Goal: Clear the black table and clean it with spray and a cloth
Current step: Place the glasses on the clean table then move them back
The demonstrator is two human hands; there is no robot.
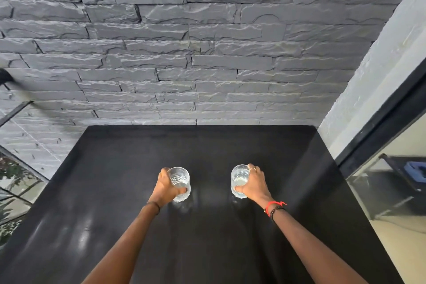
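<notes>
A cut glass [179, 180] at nine o'clock from the centre of the black table [115, 168] is gripped by the left hand [167, 188], a part-filled glass [239, 178] at three o'clock by the right hand [252, 185], and both are best lifted upright and level.
</notes>
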